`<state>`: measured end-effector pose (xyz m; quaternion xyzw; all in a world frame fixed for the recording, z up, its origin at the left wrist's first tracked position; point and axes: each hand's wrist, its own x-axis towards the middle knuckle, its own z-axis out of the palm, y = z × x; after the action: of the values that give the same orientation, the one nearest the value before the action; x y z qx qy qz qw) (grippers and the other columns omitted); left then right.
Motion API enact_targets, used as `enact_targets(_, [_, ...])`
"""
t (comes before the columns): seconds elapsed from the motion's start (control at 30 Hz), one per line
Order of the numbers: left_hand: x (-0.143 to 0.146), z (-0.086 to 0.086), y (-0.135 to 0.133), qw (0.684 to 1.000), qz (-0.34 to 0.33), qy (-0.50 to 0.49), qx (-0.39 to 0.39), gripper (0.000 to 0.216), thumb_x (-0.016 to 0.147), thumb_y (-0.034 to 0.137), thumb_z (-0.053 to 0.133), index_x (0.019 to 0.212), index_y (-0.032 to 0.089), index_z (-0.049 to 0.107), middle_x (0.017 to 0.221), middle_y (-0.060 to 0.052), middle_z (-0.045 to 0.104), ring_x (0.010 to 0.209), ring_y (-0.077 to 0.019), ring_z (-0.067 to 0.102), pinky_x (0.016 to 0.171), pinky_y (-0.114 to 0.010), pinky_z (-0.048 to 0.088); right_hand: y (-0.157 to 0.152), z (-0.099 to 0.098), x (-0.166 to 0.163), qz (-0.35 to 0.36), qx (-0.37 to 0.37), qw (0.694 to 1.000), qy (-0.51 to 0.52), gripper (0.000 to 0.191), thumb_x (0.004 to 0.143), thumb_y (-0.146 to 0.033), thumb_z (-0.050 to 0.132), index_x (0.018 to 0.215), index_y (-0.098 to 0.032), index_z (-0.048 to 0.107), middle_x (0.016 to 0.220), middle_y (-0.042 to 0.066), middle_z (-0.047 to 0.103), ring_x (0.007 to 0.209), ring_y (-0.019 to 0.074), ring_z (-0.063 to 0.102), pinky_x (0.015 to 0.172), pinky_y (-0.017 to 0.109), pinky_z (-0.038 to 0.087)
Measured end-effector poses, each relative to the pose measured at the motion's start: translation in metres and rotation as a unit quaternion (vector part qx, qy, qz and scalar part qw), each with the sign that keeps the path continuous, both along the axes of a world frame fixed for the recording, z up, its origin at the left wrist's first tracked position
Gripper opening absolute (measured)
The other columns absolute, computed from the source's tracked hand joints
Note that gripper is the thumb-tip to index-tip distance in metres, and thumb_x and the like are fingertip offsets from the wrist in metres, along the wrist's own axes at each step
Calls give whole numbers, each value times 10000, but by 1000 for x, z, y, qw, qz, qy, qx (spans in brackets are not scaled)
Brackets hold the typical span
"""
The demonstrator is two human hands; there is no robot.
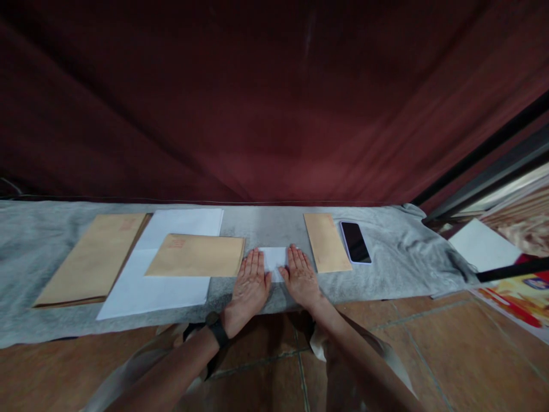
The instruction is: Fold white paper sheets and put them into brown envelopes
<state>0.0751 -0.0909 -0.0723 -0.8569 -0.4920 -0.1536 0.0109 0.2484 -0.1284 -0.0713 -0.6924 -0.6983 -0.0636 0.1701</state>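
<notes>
Centrally, a white paper [275,262] between and partly beneath two flat, palm-down hands [251,281].

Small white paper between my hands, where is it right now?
In the head view, the small white paper lies just below centre on the grey cloth, between the left hand and right hand, with brown envelopes on either side.

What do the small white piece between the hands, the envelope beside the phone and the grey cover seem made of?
Small white piece: probably matte paper, judging by its thin, dull surface. Envelope: likely matte kraft paper, given its plain tan colour and crisp edges. Grey cover: apparently soft, napped fabric, since it wrinkles and looks mottled; fibre unclear.
</notes>
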Motion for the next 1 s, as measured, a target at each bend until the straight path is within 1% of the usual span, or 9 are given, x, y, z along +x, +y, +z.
enact_targets(0.1, [0, 1, -1, 1000, 4, -2, 2, 618, 998, 311, 355, 1508, -37, 371, 1593, -256, 352, 1509, -326, 309, 1214, -498, 317, -1, 1, 2, -2, -5, 1000, -6, 623, 1050, -413, 404, 1534, -22, 373, 1580, 202, 404, 1470, 301, 384, 1189, 456, 338])
enact_targets(0.2, [0, 4, -2, 1000, 3, -10, 11, 609, 1002, 313, 352, 1510, -22, 375, 1576, -251, 388, 1502, -324, 326, 1208, -510, 328, -2, 2, 4, -1, -13, 1000, -2, 623, 1049, -419, 404, 1535, -30, 375, 1582, 198, 402, 1469, 297, 385, 1187, 454, 342])
enact_targets(0.37, [3, 10, -9, 996, -87, -17, 19, 601, 1015, 336, 357, 1539, 42, 358, 1600, -193, 380, 1521, -279, 296, 1222, -472, 324, 1, 7, 9, 3, -32, 999, 16, 574, 1050, -371, 395, 1526, -49, 402, 1575, 181, 423, 1466, 283, 392, 1191, 449, 338])
enact_targets(0.43, [4, 10, -11, 995, -100, -16, 22, 609, 1019, 367, 363, 1534, 43, 368, 1597, -192, 385, 1515, -281, 310, 1218, -466, 332, 5, 10, 12, 3, -42, 999, 28, 540, 1049, -336, 389, 1512, -62, 431, 1564, 165, 448, 1464, 277, 396, 1189, 444, 340])
enact_targets(0.53, [4, 7, -13, 995, -97, -13, 25, 643, 1021, 433, 371, 1529, 39, 376, 1594, -198, 388, 1511, -288, 319, 1217, -466, 332, 11, 13, 16, 13, -54, 998, 40, 507, 1044, -301, 383, 1500, -91, 457, 1555, 142, 470, 1455, 261, 412, 1186, 436, 347])
enact_targets(0.7, [2, 4, -18, 997, -69, -17, 35, 757, 995, 572, 386, 1530, 36, 379, 1590, -217, 383, 1511, -309, 313, 1221, -473, 322, 13, 17, 14, 11, -58, 998, 28, 529, 1048, -318, 386, 1528, -98, 413, 1580, 141, 430, 1472, 264, 386, 1204, 463, 314])
enact_targets(0.77, [0, 5, -19, 997, -63, -17, 34, 750, 999, 560, 380, 1530, 30, 376, 1589, -223, 381, 1514, -312, 305, 1222, -479, 320, 12, 17, 10, 18, -52, 998, 24, 530, 1053, -326, 377, 1527, -91, 414, 1586, 138, 419, 1481, 260, 372, 1221, 464, 286])
enact_targets(0.9, [-5, 7, -20, 998, -50, -19, 24, 671, 1022, 458, 361, 1541, 33, 355, 1593, -217, 376, 1523, -301, 283, 1227, -488, 310, 6, 13, 2, 63, -39, 997, 25, 537, 1052, -366, 396, 1528, -118, 419, 1600, 115, 401, 1491, 240, 356, 1235, 448, 267])
enact_targets(1.0, [-11, 7, -20, 998, -50, -31, 32, 671, 1022, 445, 365, 1555, 38, 324, 1593, -222, 375, 1520, -302, 294, 1221, -498, 322, 4, 9, 1, 58, -27, 998, 27, 567, 1046, -388, 412, 1545, -120, 387, 1607, 130, 384, 1496, 243, 347, 1227, 451, 280])
